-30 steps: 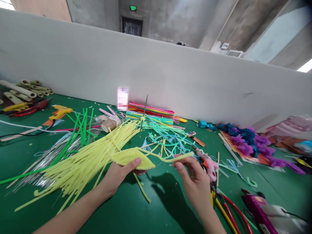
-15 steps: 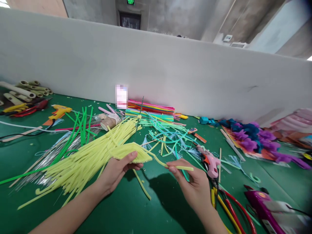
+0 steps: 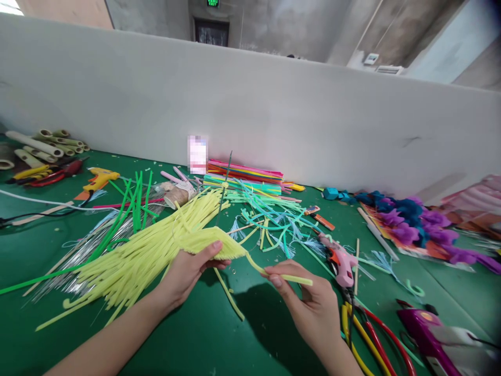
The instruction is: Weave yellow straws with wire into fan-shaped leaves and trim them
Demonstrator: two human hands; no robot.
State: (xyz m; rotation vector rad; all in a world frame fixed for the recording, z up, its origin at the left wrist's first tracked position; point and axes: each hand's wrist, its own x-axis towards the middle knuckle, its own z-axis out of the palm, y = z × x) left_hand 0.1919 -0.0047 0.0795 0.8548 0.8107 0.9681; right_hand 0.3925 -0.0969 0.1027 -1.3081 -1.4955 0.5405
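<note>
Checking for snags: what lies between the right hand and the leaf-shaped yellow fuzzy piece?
In the head view, a yellow fuzzy strand bridges piece and right hand.

Pipe-cleaner bundle (image 3: 144,256) on table (image 3: 195,344), bamboo tubes (image 3: 37,144) behind, far left.

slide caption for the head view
Left hand holds a yellow leaf-shaped piece, right hand pinches the strip extending from it, over a green table.

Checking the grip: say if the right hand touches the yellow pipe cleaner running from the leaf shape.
Touching. The head view shows the right hand pinching the yellow pipe cleaner short of its tip.
</note>
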